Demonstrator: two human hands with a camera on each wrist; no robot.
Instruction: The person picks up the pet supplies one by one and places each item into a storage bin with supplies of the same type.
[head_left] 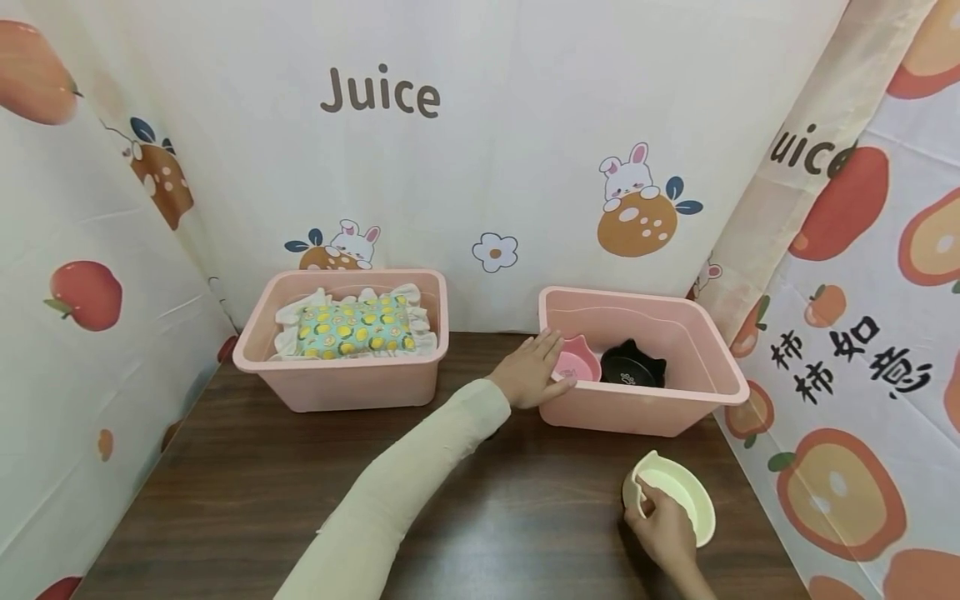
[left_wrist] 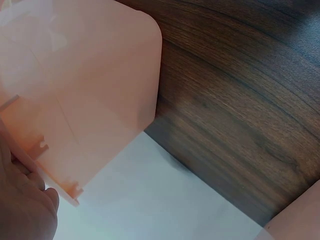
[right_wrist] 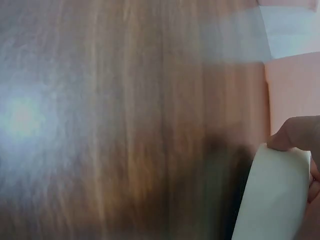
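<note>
In the head view, my right hand (head_left: 663, 527) pinches the rim of a pale yellow cat-eared bowl (head_left: 701, 504) in front of the right pink bin (head_left: 637, 410). The bowl is tilted; whether it touches the table is unclear. In the right wrist view, thumb and fingers grip the wall of the bowl (right_wrist: 275, 192). My left hand (head_left: 531, 371) rests with extended fingers on the near left corner of that bin's rim. Inside the bin are a pink cat-eared bowl (head_left: 576, 365), partly hidden by the rim and hand, and a black one (head_left: 630, 367).
On the left stands another pink bin (head_left: 352, 387), holding a small lemon-print pillow (head_left: 356, 327) with white frills. Both bins stand on a dark wooden table (head_left: 480, 533) against a printed cloth backdrop (head_left: 487, 150), which also encloses the left and right sides.
</note>
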